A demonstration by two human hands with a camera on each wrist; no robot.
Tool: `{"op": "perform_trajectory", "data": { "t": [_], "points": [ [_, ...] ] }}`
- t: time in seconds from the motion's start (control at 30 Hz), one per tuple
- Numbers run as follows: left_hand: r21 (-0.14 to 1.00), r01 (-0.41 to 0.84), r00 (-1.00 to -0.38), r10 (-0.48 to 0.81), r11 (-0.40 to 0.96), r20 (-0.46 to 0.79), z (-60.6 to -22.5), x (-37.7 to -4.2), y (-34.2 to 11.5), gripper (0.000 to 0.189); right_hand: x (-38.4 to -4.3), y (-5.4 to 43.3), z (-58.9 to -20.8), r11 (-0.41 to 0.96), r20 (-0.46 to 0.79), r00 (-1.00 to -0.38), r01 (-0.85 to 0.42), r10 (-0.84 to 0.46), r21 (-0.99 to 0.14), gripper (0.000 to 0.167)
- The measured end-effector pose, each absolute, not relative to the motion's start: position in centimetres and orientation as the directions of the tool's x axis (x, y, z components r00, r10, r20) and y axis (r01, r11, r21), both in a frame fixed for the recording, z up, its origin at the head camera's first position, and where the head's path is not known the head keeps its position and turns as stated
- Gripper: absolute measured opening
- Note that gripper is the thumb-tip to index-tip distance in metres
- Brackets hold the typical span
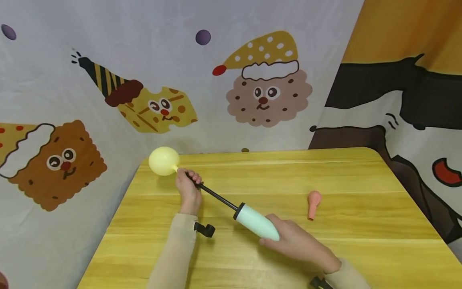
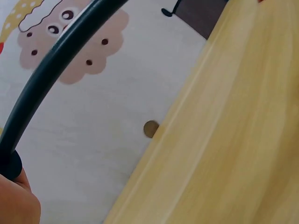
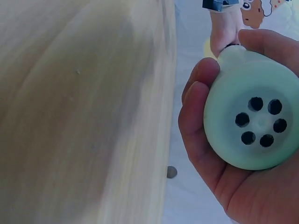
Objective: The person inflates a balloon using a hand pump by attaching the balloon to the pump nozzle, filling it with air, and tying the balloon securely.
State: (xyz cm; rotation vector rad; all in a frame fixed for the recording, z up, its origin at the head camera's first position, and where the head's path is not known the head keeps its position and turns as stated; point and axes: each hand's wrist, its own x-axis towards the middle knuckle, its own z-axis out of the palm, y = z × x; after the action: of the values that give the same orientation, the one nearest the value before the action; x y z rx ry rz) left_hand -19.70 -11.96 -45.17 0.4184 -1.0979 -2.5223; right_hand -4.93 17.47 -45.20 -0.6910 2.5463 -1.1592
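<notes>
A partly inflated yellow balloon [image 1: 164, 161] sits at the far left end of a hand balloon pump. My left hand [image 1: 189, 185] grips the pump's black front end, right at the balloon's neck, which its fingers partly hide. From there a thin black rod [image 1: 219, 197] runs down to the mint-green pump barrel [image 1: 257, 221]. Curled round that barrel is my right hand [image 1: 294, 239]. Close up in the right wrist view, the barrel's rounded end [image 3: 261, 122] shows several dark holes. In the left wrist view the black rod [image 2: 51, 70] crosses the upper left corner, above part of my left hand [image 2: 18, 203].
An uninflated coral balloon [image 1: 313, 204] lies on the yellow wooden table [image 1: 234, 172], right of the pump. Behind the table hangs a white cloth [image 1: 151, 44] printed with cartoon biscuits and cheese. Black wrist mounts [image 1: 205, 229] stick out from the sleeves.
</notes>
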Motion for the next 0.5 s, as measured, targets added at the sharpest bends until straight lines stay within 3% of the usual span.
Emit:
{"op": "perform_trajectory", "data": {
  "t": [0.5],
  "points": [
    [0.78,0.183,-0.922,-0.379,-0.598,-0.074,-46.2,-18.4,-9.3,0.035,-5.2,15.1,-46.2,0.606,-0.059,-0.874,-0.285,-0.483,-0.743,0.053]
  ]
}}
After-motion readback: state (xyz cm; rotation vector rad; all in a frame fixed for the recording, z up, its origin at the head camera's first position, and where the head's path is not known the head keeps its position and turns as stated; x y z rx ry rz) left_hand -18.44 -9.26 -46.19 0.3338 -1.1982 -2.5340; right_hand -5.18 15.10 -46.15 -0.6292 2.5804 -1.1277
